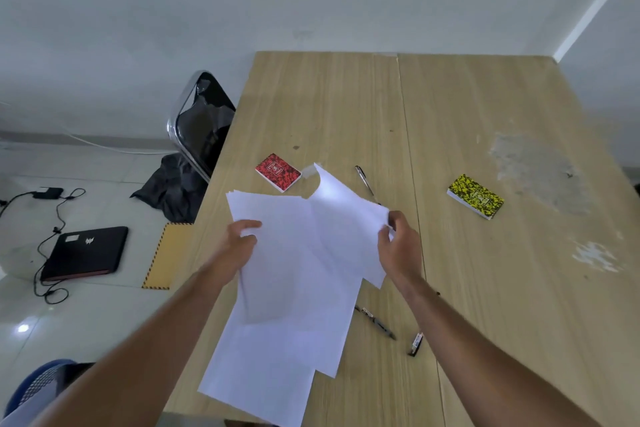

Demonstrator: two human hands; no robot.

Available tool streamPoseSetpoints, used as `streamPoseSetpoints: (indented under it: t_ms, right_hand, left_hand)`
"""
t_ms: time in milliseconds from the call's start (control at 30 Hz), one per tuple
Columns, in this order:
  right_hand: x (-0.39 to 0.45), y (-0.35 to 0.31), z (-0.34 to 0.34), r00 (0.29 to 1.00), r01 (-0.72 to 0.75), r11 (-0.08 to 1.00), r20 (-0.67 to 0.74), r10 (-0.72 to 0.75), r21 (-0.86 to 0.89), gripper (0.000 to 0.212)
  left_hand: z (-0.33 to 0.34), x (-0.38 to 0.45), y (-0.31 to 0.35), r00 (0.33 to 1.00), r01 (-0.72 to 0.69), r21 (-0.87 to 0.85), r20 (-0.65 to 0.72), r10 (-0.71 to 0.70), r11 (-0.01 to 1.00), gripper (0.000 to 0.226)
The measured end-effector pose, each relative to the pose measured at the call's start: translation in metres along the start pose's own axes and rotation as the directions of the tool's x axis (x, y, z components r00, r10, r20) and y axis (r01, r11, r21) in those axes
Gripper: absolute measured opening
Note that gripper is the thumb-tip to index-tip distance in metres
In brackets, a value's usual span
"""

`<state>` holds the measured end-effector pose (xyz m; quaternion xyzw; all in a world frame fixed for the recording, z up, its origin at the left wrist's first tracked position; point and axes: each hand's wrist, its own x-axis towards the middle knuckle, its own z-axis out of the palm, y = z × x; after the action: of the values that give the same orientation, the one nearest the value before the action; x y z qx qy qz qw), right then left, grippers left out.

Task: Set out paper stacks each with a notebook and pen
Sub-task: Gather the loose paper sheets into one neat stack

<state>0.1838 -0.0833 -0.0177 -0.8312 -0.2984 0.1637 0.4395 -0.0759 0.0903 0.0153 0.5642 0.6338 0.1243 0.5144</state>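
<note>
Head view
Writing: the red notebook (278, 172) and the yellow notebook (475, 196) each carry a cover emblem too small to read; the black laptop (85, 253) on the floor bears a pale logo on its lid and a white sticker, neither readable.
Notebooks: two, both closed and flat on the wooden worktop (485, 288); the red one near the left edge, the yellow one well apart toward the right edge.
Pens: three on the worktop; one pen (365, 182) beyond the papers between the two notebooks, a second pen (375, 322) beside the papers' right side near the near edge, a third short pen (416, 344) just beside it, partly under the right forearm.
Papers: a loose fan of white sheets (298, 274), count not clear, spread from the middle of the worktop to its near edge.
Left hand (239, 243): fingers curled round the left side of the upper sheets, thumb on top.
Right hand (398, 246): pinches the right edge of the upper sheets.
Floor: a black chair (204, 121) at the left edge, dark cloth (169, 191), a brown envelope (168, 255), a cabled charger (48, 192).
</note>
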Motion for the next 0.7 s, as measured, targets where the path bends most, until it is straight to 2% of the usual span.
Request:
streamPoseSetpoints:
  t_ms: [67, 133, 167, 233, 300, 333, 367, 433, 500, 533, 600, 633, 667, 700]
  right_hand:
    - [-0.014, -0.019, -0.005, 0.988, 0.131, 0.991, 0.077, -0.13, -0.009, 0.028]
    - [-0.035, -0.032, 0.001, 0.937, 0.27, 0.963, 0.235, -0.259, -0.016, 0.041]
    - [-0.048, -0.036, 0.007, 0.893, 0.338, 0.941, 0.324, -0.312, -0.027, 0.049]
    - [-0.074, -0.039, 0.019, 0.789, 0.501, 0.864, 0.438, -0.43, -0.053, 0.057]
    - [-0.091, -0.036, 0.033, 0.648, 0.693, 0.721, 0.445, -0.619, -0.005, 0.041]
    - [-0.096, -0.036, 0.038, 0.577, 0.756, 0.653, 0.438, -0.69, 0.032, 0.028]
    - [-0.099, -0.033, 0.043, 0.522, 0.794, 0.604, 0.436, -0.733, 0.066, 0.02]
    - [-0.099, -0.023, 0.052, 0.465, 0.828, 0.556, 0.465, -0.753, 0.074, 0.022]
    - [-0.097, -0.012, 0.051, 0.487, 0.813, 0.582, 0.531, -0.693, 0.014, 0.039]
    - [-0.095, -0.006, 0.048, 0.541, 0.769, 0.639, 0.56, -0.627, -0.028, 0.048]
    - [-0.085, 0.001, 0.038, 0.71, 0.605, 0.785, 0.538, -0.454, -0.136, 0.058]
    - [-0.077, 0.004, 0.036, 0.804, 0.481, 0.854, 0.489, -0.339, -0.198, 0.059]
    - [-0.068, 0.008, 0.035, 0.878, 0.338, 0.904, 0.434, -0.202, -0.263, 0.059]
    - [-0.059, 0.012, 0.034, 0.922, 0.183, 0.926, 0.384, -0.045, -0.331, 0.062]
  left_hand:
    - [0.007, 0.004, 0.007, 0.999, 0.028, -0.083, 0.042, -0.025, 0.996, 0.036]
    - [0.012, 0.002, 0.017, 0.993, 0.082, -0.205, 0.099, -0.063, 0.975, 0.021]
    - [0.013, -0.001, 0.023, 0.987, 0.114, -0.24, 0.14, -0.082, 0.964, 0.022]
    - [0.013, -0.008, 0.032, 0.973, 0.144, -0.236, 0.209, -0.094, 0.961, 0.042]
    - [0.015, -0.013, 0.037, 0.972, 0.095, -0.237, 0.23, -0.039, 0.967, 0.027]
    - [0.016, -0.013, 0.035, 0.976, 0.057, -0.213, 0.218, -0.009, 0.975, 0.011]
    - [0.016, -0.014, 0.032, 0.98, 0.026, -0.196, 0.198, 0.014, 0.98, 0.007]
    - [0.012, -0.012, 0.023, 0.989, -0.017, -0.167, 0.143, 0.041, 0.986, 0.024]
    - [0.003, -0.013, 0.017, 0.996, -0.037, -0.14, 0.078, 0.048, 0.989, 0.042]
    - [-0.002, -0.015, 0.013, 0.997, -0.036, -0.137, 0.067, 0.045, 0.99, 0.059]
    - [-0.012, -0.02, 0.008, 0.994, -0.087, -0.104, 0.052, 0.092, 0.991, 0.084]
    - [-0.018, -0.019, 0.003, 0.992, -0.113, -0.072, 0.042, 0.116, 0.991, 0.087]
    - [-0.024, -0.016, -0.002, 0.992, -0.12, -0.038, 0.036, 0.121, 0.992, 0.084]
    - [-0.031, -0.012, -0.007, 0.992, -0.119, -0.002, 0.033, 0.119, 0.993, 0.075]
